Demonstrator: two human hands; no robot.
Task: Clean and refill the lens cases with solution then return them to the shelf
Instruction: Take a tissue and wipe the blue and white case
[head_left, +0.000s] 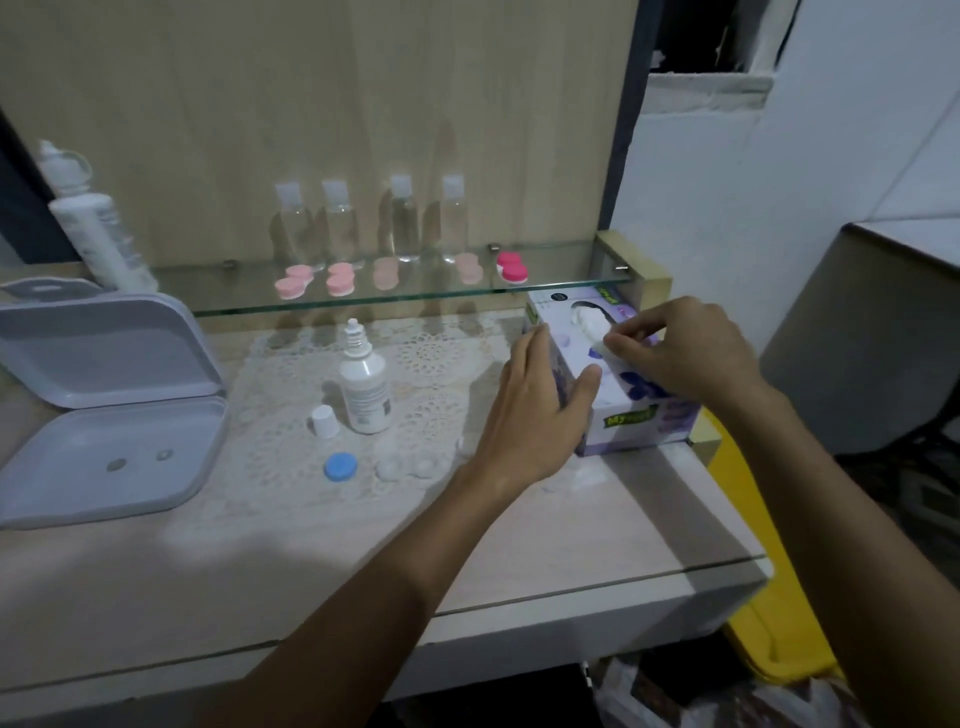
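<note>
- Head view, hands: right hand (685, 348) pinches the white tissue (589, 322) that sticks up from the slot of the tissue box (618, 384), thumb and forefinger pressed together on it at the near end of the tuft.
- Left hand (540, 410) lies flat against the box's left side, fingers spread and gripping nothing; I judge it is steadying the box.
- Key relation: the tissue stands just far and left of the right pinch, and the box's long axis runs from far-left to near-right, so a pull up and toward the near-right looks the cleanest way to free a sheet.
- Lens case: the open clear case (408, 467) lies on the lace mat (405, 364), left of and nearer than the box, near the left wrist; its blue cap (340, 466) sits just left of it.
- Nearer hand: the left is closer to the case, the right holds the tissue, so wiping would need one to cross over.
- Solution: the dropper bottle (363, 387) stands upright far of the case, its white cap (324, 421) off and just beside it.
- Shelf: the glass shelf (561, 273) at the far side carries pink cases (293, 280) in a row.
</note>
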